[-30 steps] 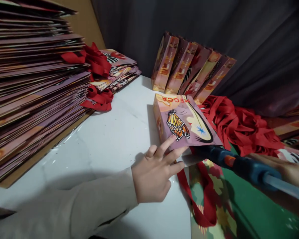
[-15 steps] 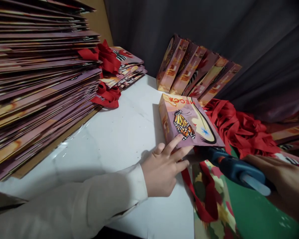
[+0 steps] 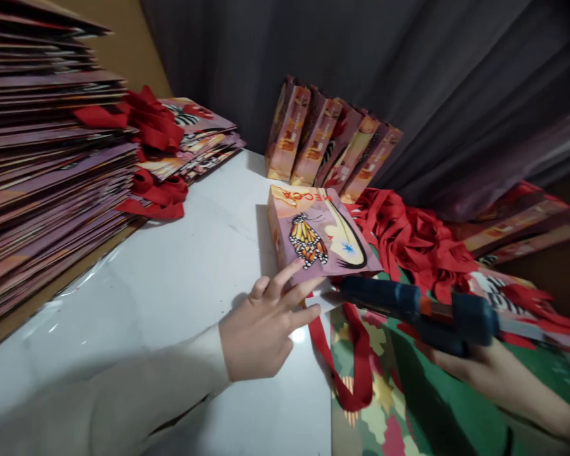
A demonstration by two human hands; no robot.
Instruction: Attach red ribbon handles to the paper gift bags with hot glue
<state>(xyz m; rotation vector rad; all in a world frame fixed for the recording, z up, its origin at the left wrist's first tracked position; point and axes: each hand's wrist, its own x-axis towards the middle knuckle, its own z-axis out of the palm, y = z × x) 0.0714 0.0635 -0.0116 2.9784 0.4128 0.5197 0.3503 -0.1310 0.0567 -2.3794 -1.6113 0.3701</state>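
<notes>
A purple-and-orange printed paper bag with a monarch butterfly and upside-down red MECCA lettering (image 3: 320,229) lies face up on the glossy white table (image 3: 194,272), near the middle of the view. At its 7 o'clock, the left hand (image 3: 263,332) has its fingers fanned apart, one fingertip on the printed face just below the butterfly; whether the other fingers pinch the bag's near edge, I cannot tell. At 4 o'clock, the right hand (image 3: 489,370) is closed around the grip of a dark blue plastic glue gun (image 3: 399,301), its nozzle close to the bag's near edge; contact is unclear. At 5 o'clock a flat red fabric ribbon loop (image 3: 361,361) hangs down over a multicoloured, camouflage-like printed sheet (image 3: 382,396), with a plain green surface (image 3: 465,402) beside that. A tangled heap of red fabric ribbons (image 3: 413,244) sits at 3 o'clock. At 12 o'clock a row of upright printed bags (image 3: 330,142) leans before a dark grey curtain (image 3: 247,63). At 9 o'clock rises a tall stack of flat printed bags (image 3: 42,190)
</notes>
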